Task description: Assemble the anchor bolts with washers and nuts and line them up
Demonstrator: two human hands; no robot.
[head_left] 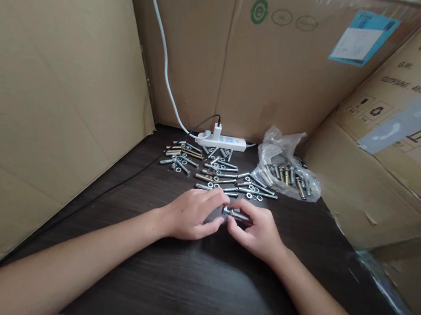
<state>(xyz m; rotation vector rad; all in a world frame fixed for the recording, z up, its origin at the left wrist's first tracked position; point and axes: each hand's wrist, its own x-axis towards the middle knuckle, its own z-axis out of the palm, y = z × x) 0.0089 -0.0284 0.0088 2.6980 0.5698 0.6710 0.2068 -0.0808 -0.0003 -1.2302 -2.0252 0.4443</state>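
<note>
In front of me, above the dark tabletop, a metal sleeve anchor bolt [240, 215] lies sideways in my right hand [259, 229], whose fingers close around its shaft. A hex nut [225, 210] and washers sit at its left end, facing my left hand [198, 215]. The left thumb and forefinger curve around that end with a gap between them. The forefinger comes close to the nut, and I cannot tell if it touches. Just beyond my hands, several loose bolts and sleeves [218, 174] lie in rows with washers [249, 196] among them.
A clear plastic bag [283, 143] holding more bolts lies at the back right. Behind the loose parts stands a white power strip [238, 144] with a charger and cables. Cardboard boxes [189, 47] wall the table on the left, back and right. A black cable [115, 186] crosses the left side.
</note>
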